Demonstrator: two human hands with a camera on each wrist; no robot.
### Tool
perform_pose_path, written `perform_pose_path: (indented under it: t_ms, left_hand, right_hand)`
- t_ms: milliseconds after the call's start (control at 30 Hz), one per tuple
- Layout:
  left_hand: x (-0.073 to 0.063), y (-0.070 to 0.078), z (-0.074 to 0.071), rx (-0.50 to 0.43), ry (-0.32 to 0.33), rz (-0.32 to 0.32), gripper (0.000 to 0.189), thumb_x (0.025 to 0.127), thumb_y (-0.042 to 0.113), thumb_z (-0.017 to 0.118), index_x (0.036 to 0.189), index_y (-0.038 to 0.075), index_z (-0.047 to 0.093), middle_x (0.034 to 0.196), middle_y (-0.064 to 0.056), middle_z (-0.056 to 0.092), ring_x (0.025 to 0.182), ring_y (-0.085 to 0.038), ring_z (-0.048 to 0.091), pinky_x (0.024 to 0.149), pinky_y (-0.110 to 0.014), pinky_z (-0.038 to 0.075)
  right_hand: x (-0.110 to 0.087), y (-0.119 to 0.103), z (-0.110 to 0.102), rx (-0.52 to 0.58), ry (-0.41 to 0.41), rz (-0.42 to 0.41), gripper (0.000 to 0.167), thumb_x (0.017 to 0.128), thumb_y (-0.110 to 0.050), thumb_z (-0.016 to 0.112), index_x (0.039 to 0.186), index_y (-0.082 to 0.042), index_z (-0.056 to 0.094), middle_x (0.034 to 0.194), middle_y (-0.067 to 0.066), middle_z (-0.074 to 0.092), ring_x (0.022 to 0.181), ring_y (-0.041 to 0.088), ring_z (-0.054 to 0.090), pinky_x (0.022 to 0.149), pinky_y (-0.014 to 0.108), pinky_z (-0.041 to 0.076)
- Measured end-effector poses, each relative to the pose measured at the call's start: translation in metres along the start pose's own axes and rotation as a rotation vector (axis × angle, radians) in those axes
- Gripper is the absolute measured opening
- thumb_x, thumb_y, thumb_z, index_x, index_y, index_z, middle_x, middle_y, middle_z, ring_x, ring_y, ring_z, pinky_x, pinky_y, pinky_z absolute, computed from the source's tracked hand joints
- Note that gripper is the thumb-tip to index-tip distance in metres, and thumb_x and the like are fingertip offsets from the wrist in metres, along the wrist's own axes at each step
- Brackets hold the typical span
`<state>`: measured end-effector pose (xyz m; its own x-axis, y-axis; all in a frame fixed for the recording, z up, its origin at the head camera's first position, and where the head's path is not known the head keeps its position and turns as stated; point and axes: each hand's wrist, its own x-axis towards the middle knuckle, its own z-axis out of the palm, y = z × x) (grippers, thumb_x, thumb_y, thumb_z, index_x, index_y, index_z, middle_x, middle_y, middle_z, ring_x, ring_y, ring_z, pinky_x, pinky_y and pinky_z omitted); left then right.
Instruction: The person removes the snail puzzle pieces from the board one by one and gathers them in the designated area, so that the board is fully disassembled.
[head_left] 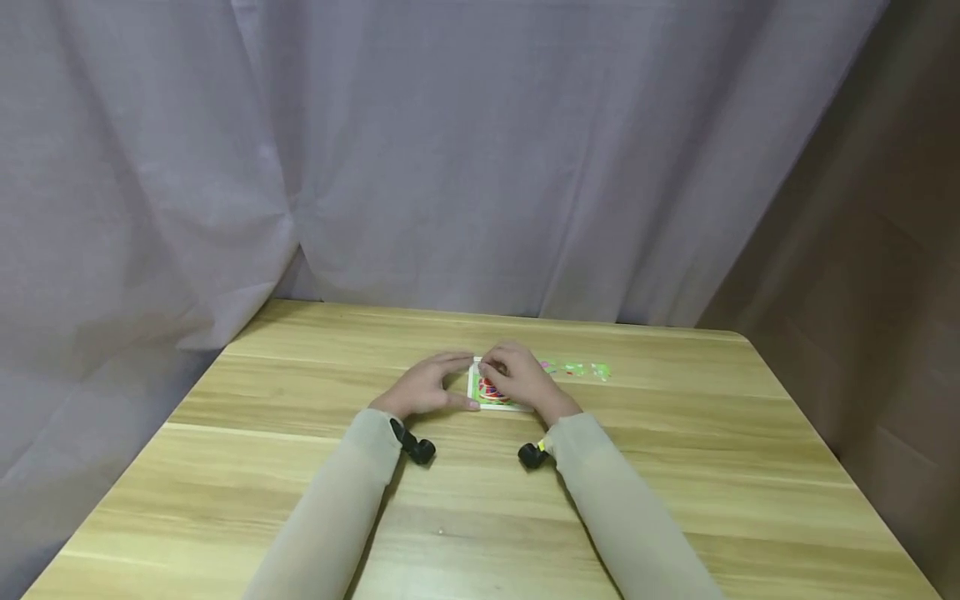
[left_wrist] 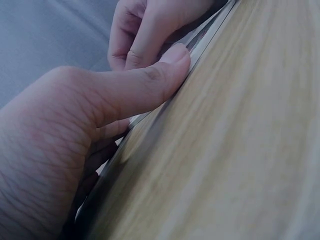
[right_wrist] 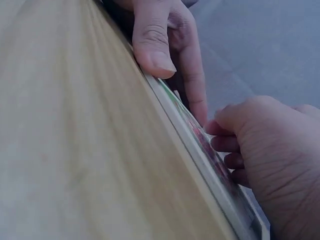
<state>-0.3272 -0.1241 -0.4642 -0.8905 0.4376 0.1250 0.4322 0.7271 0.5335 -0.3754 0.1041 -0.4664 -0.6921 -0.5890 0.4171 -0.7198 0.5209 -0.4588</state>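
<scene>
A small flat picture board (head_left: 495, 407) with a white border and a red, purple and green picture lies on the wooden table. My left hand (head_left: 429, 387) holds it at its left side, the thumb on the near edge and the fingers toward the far corner. Over the picture my right hand (head_left: 522, 382) has its fingers curled, thumb and forefinger close together. In the right wrist view the right fingertips (right_wrist: 222, 120) are at the board's surface. Whether they pinch a small piece is hidden.
Several small green, pink and red pieces (head_left: 573, 369) lie on the table just right of the board. A grey curtain (head_left: 465, 167) hangs behind the table's far edge. Black wrist cameras (head_left: 422, 451) stick out from both sleeves.
</scene>
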Motion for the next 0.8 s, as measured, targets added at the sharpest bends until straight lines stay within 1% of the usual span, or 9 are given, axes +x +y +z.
perform_pose_path:
  t_ms: [133, 300, 467, 600, 700, 800]
  left_hand:
    - [-0.0004, 0.0003, -0.0001, 0.015, 0.001, 0.007, 0.097, 0.077, 0.069, 0.073, 0.154, 0.02, 0.042, 0.16, 0.003, 0.037, 0.147, -0.019, 0.032, 0.12, -0.048, 0.026]
    - [-0.0007, -0.0005, 0.0007, 0.011, 0.007, 0.01, 0.097, 0.077, 0.07, 0.073, 0.154, 0.019, 0.043, 0.16, 0.003, 0.037, 0.147, -0.02, 0.032, 0.12, -0.048, 0.026]
    - [-0.0014, -0.001, 0.0022, -0.004, 0.011, 0.016, 0.098, 0.076, 0.069, 0.074, 0.154, 0.017, 0.043, 0.159, 0.002, 0.038, 0.146, -0.021, 0.033, 0.12, -0.048, 0.026]
    - [-0.0018, -0.0006, 0.0031, -0.003, 0.009, 0.016, 0.098, 0.076, 0.069, 0.074, 0.154, 0.019, 0.043, 0.159, 0.003, 0.039, 0.146, -0.021, 0.033, 0.119, -0.049, 0.026]
    - [-0.0015, 0.0001, 0.0025, 0.001, 0.01, 0.014, 0.097, 0.076, 0.069, 0.074, 0.154, 0.02, 0.043, 0.159, 0.004, 0.038, 0.146, -0.02, 0.034, 0.119, -0.049, 0.026]
    - [-0.0014, 0.0004, 0.0015, -0.002, 0.012, 0.011, 0.097, 0.076, 0.069, 0.074, 0.154, 0.021, 0.043, 0.159, 0.004, 0.038, 0.146, -0.02, 0.034, 0.119, -0.05, 0.026]
  right_hand:
    - [-0.0018, -0.0047, 0.0018, -0.003, -0.02, -0.023, 0.012, 0.098, -0.02, 0.067, 0.1, -0.011, 0.075, 0.094, -0.003, 0.065, 0.091, 0.015, 0.054, 0.082, 0.034, 0.049]
    - [-0.0022, -0.0085, 0.0054, 0.049, -0.035, 0.031, 0.014, 0.1, -0.019, 0.064, 0.101, -0.01, 0.074, 0.098, -0.002, 0.065, 0.094, 0.016, 0.055, 0.084, 0.035, 0.05]
    - [-0.0041, -0.0091, 0.0066, 0.083, -0.037, 0.08, 0.014, 0.101, -0.021, 0.063, 0.101, -0.012, 0.073, 0.097, -0.003, 0.063, 0.091, 0.015, 0.054, 0.08, 0.033, 0.05]
    - [-0.0062, -0.0086, 0.006, 0.143, -0.045, 0.085, 0.006, 0.097, -0.019, 0.068, 0.101, -0.014, 0.07, 0.093, -0.003, 0.062, 0.084, 0.014, 0.056, 0.074, 0.03, 0.052]
    - [-0.0065, -0.0078, 0.0053, 0.204, -0.047, 0.06, 0.014, 0.093, -0.014, 0.073, 0.106, -0.012, 0.069, 0.092, -0.003, 0.065, 0.08, 0.013, 0.059, 0.071, 0.029, 0.053]
    - [-0.006, -0.0078, 0.0048, 0.246, -0.045, 0.04, 0.022, 0.091, -0.011, 0.074, 0.112, -0.009, 0.069, 0.093, -0.002, 0.068, 0.078, 0.012, 0.061, 0.069, 0.028, 0.054]
